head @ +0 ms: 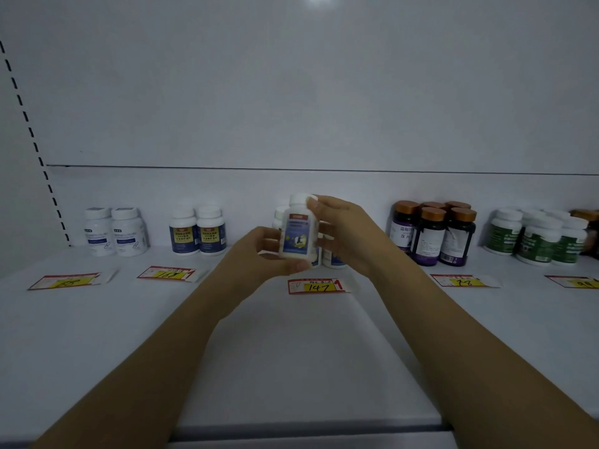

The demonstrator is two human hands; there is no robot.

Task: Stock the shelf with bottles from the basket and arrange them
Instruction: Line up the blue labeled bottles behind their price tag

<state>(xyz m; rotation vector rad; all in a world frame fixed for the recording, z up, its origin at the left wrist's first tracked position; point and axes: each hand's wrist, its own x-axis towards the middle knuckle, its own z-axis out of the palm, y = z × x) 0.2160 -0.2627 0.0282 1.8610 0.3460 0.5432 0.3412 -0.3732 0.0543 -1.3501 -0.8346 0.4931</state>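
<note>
We face a white shelf with a plain white back panel and a slotted upright at its left edge. The light is dim.

Our left grip curls round the foot of a bottle, and our right grip curls round its back and cap. So both are clamped on it. It is white with a blue label, upright, lifted off the shelf at mid-row, just behind the tag marked 147.

Five tags lie flat along the shelf. Behind them, from the left, stand two white bottles, touching, then two navy bottles, also touching. The middle group is mostly hidden by our hands, so we cannot count it. To the right come five dark bottles with copper caps, packed tight, and at least four green bottles.
</note>
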